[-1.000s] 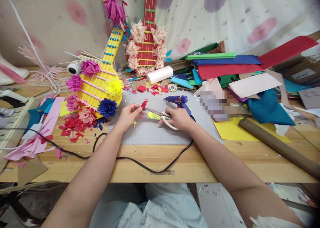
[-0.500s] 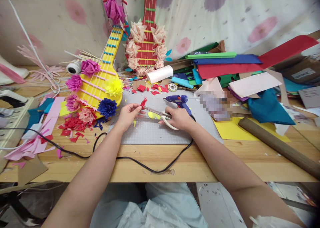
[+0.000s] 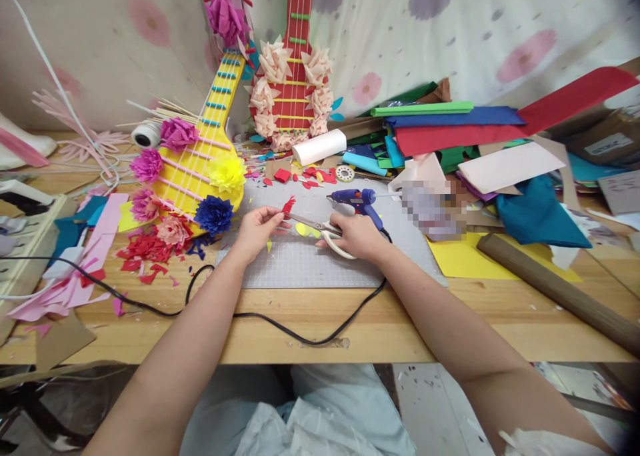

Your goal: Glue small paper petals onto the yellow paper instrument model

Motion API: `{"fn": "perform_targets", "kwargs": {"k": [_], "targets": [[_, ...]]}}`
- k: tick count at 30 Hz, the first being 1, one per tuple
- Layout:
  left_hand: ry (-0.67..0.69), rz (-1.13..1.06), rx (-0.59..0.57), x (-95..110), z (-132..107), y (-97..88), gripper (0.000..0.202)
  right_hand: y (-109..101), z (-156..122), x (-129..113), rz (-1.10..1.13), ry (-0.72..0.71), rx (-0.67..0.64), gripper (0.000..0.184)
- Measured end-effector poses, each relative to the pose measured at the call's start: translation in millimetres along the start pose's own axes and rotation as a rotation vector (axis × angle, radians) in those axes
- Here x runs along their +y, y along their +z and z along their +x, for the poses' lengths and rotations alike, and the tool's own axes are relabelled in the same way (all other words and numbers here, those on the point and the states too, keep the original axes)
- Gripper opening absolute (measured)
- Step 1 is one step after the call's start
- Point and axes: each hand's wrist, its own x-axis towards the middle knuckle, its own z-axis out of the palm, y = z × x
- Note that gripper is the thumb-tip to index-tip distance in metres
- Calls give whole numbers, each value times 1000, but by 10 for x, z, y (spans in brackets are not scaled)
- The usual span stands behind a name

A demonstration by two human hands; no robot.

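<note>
The fringed red paper (image 3: 289, 207) sits at the left hand's (image 3: 257, 235) fingertips, about two o'clock from that palm and ten o'clock from the right hand (image 3: 364, 236). The left hand is nearer, pinching the paper narrowly between thumb and fingers; its visible fringe runs lengthwise toward one o'clock. The right hand is closed around the white-handled scissors (image 3: 317, 226), whose blades point to ten o'clock and reach the paper's base; how far they are parted, I cannot tell.

Counted: one piece of red paper in hand, one pair of scissors, one blue hot-glue gun (image 3: 354, 198) at twelve o'clock from the right hand, and one grey cutting mat (image 3: 305, 269) on the bench (image 3: 280, 319) beneath. Two paper-decorated stringed instruments stand behind: a yellow one (image 3: 200, 176) at ten o'clock from the left hand, with seven paper flowers on or against it, and a red one (image 3: 294, 93) near twelve o'clock. The red scraps (image 3: 143, 251), at nine o'clock from the left hand, overlap too much to count.
</note>
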Motion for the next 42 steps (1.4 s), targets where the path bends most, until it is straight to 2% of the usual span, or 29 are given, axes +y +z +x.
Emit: {"fn": "perform_targets", "kwargs": {"k": [18,25,34,42], "targets": [[-43,7,-13,22,-10,-1,26,-22,11,12,-5,14,-17,52],[-32,1,18,45,-18,9,25,-37,-5,16,-6,8,-41,52],[-23,-19,-36,37,-25,11,26,-33,0,10,-1,5,-35,52],[-15,-16,-36,14,-13,-4,28,-38,-1,21,21,14,-43,53]]}}
